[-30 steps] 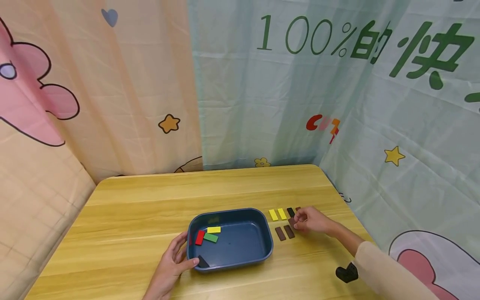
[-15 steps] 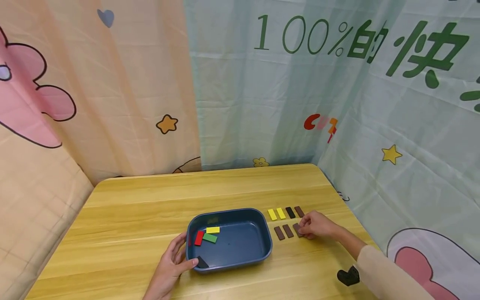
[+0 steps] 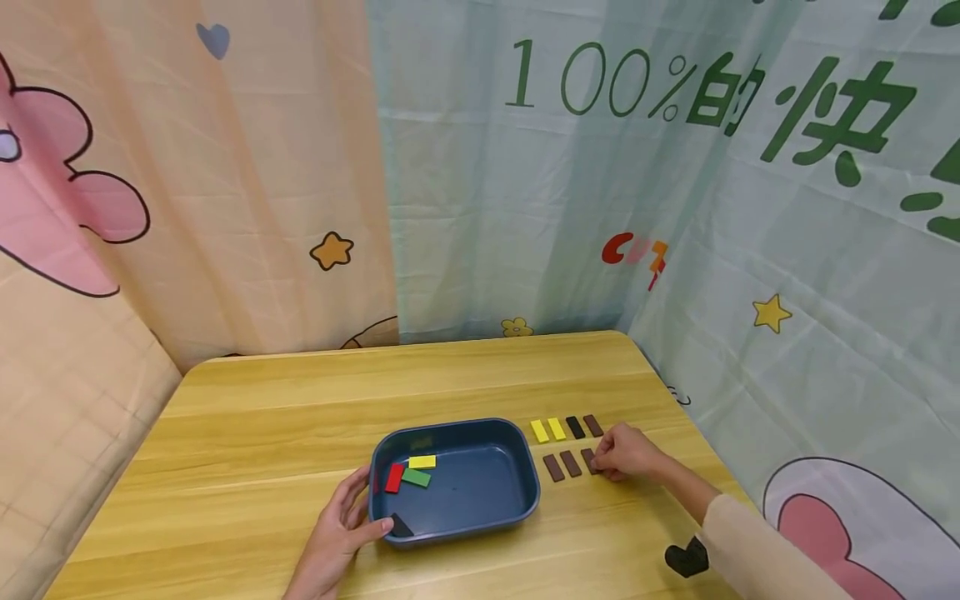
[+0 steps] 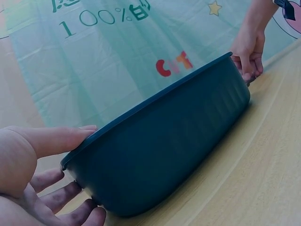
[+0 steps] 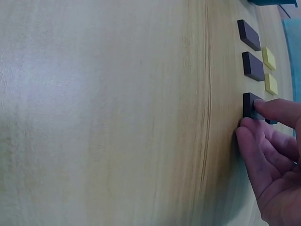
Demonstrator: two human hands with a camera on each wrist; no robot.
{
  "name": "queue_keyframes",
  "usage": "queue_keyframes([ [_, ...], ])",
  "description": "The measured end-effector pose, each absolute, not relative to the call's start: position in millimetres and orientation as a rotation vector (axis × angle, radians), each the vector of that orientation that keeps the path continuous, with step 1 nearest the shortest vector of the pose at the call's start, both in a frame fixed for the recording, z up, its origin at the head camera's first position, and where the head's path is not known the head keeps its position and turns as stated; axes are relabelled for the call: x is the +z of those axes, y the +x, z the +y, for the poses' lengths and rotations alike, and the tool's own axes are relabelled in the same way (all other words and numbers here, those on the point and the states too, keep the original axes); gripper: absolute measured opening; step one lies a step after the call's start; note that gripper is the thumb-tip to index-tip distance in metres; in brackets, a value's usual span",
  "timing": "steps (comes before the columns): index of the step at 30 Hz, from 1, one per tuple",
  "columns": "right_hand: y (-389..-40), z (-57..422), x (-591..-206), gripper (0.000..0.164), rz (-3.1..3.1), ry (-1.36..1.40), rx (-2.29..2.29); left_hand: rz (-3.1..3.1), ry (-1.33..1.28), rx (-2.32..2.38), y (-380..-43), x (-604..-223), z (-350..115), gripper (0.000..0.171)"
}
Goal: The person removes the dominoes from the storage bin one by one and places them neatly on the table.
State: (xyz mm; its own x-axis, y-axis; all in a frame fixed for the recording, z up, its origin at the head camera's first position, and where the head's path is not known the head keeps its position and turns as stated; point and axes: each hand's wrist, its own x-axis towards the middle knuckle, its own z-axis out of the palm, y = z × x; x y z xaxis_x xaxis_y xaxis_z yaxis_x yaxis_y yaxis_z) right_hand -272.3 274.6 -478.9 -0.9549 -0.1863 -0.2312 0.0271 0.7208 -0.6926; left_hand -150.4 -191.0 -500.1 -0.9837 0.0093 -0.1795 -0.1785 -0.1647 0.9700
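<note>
My left hand [image 3: 343, 521] grips the near-left corner of a dark blue plastic tub [image 3: 483, 531]. Its thumb lies over the rim and the fingers curl under it outside, as the left wrist view shows. Inside the tub lie a red block [image 3: 394, 477], a green block [image 3: 416, 477], a yellow block [image 3: 422, 462] and a black block [image 3: 401, 526]. To the right, my right hand [image 3: 630, 454] pinches a flat brown block [image 5: 248, 105] on the table, thumb on its top and fingertips at its edge. Two brown blocks [image 3: 553, 467] line up beside it.
Behind that row stands another: two yellow blocks [image 3: 539, 431], a black block [image 3: 575, 427] and a brown block [image 3: 593, 426]. The wooden table [image 3: 247, 467] has printed curtains [image 3: 480, 192] along its back and right. A dark strap [image 3: 686, 557] shows at the right sleeve.
My right hand has brought the brown block down and right, to the end of the front row, uncovering the back row's brown block. The left hand keeps its grip on the tub.
</note>
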Motion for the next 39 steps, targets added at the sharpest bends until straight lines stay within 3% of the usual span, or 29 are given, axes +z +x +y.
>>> queue_keyframes([
  [20,-283.5,274.9,-443.9,0.012,2.583,-0.290,-0.999,1.938,-0.210,2.272,-149.7,-501.4,-192.7,0.091],
  [32,-299.8,241.8,-421.2,0.011,2.666,-0.505,-0.935,1.919,-0.188,2.292,-150.5,-500.1,-192.3,0.090],
  [39,-306.0,209.9,-401.4,0.019,2.596,-0.745,-0.877,1.912,-0.191,2.294,-152.1,-501.5,-193.3,0.092],
])
